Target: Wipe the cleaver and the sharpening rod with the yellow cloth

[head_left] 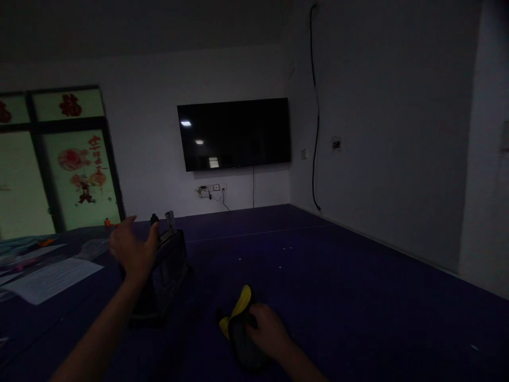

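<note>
Dimly, the head camera gives me two bare hands, well apart over a purple-blue surface [350,302]. My right hand [268,326] is closed on a soft-looking black-and-yellow item [239,331], thumb and fingers pinching its right edge. The item lies right at that hand, to the left of the knuckles; its yellow part folds up at the top, and its dark, rounded body hangs or rests toward me. I can't tell from this angle whether its underside meets the surface.

My left hand [133,249] is raised farther off, with fingers spread and thumb held away from them, just in front of the upper edge of a dark container [170,270]. I cannot make out whether it touches that container. A black-topped object [154,218] and a clear one [170,218] stick up above the container's rim, near the thumb. Measured against the black-and-yellow item, the container stands to its left and a little farther from me, so the item sits between the two hands but clearly on the right one's side. Left of the container I see a printed white sheet [55,278] lying flat.
</note>
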`<state>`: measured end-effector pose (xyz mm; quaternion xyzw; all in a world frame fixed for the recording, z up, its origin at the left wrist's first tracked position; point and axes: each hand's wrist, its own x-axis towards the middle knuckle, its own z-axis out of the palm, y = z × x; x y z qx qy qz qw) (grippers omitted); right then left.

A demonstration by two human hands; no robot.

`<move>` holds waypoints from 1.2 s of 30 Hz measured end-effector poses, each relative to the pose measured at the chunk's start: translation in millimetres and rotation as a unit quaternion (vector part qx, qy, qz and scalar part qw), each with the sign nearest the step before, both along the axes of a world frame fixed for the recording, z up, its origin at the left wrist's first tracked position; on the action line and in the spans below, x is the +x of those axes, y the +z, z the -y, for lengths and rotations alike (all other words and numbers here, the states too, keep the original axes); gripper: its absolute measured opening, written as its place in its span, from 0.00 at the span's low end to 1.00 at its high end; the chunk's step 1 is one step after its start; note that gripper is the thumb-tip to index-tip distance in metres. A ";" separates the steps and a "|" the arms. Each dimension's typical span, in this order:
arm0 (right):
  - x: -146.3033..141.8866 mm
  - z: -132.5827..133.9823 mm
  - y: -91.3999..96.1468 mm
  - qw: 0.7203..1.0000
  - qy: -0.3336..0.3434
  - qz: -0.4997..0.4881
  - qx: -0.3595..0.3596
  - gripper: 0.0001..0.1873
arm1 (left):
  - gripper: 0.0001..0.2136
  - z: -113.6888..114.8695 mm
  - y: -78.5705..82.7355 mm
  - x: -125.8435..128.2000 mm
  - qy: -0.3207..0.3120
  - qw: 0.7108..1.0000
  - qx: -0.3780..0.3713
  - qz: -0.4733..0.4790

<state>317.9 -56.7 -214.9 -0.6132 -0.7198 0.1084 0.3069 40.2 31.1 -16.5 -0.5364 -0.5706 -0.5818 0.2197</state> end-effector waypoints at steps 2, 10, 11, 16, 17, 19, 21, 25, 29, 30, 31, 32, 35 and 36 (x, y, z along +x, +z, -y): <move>0.2 1.1 1.3 1.000 0.007 0.000 0.006 0.12 | 0.28 16.7 -30.8 7.4 0.050 0.996 0.076 0.024; -6.6 17.9 13.4 0.985 0.155 0.024 0.065 0.11 | 0.46 17.6 -136.2 5.9 0.088 0.993 0.007 0.082; -8.1 19.7 14.3 0.981 0.179 0.015 0.074 0.11 | 0.48 15.4 -142.0 4.2 0.094 0.991 -0.008 0.098; -8.7 23.5 14.7 0.977 0.156 0.015 0.142 0.10 | 0.53 9.5 -154.3 -2.2 0.088 0.987 -0.034 0.132; -7.5 23.9 15.0 0.978 0.136 0.018 0.158 0.12 | 0.53 9.3 -154.8 -3.1 0.082 0.986 -0.044 0.137; -5.2 24.8 16.6 0.978 0.099 0.013 0.182 0.17 | 0.55 9.5 -154.8 -4.6 0.070 0.984 -0.069 0.150; -4.1 26.2 19.0 0.977 0.077 -0.008 0.200 0.19 | 0.56 10.4 -153.6 -5.6 0.058 0.980 -0.093 0.165; -6.3 31.1 24.1 0.967 0.034 -0.051 0.247 0.18 | 0.57 12.5 -150.4 -6.6 0.037 0.971 -0.126 0.198; -11.1 37.8 33.2 0.961 0.076 -0.019 0.266 0.19 | 0.56 10.2 -150.3 -8.8 0.016 0.963 -0.150 0.224; -12.7 39.2 35.6 0.962 0.099 0.004 0.256 0.20 | 0.55 8.8 -150.8 -9.8 0.013 0.961 -0.153 0.231; -14.8 40.1 37.3 0.962 0.123 0.028 0.241 0.22 | 0.53 7.2 -151.6 -10.9 0.011 0.959 -0.154 0.237; -17.2 40.5 38.0 0.963 0.147 0.047 0.221 0.22 | 0.51 5.5 -152.6 -12.2 0.011 0.958 -0.154 0.243; -26.2 38.1 31.9 0.964 0.199 0.062 0.164 0.20 | 0.46 0.6 -157.7 -16.7 0.010 0.958 -0.149 0.243; -29.3 36.2 27.6 0.964 0.212 0.055 0.151 0.19 | 0.45 -1.1 -160.3 -18.4 0.007 0.962 -0.149 0.228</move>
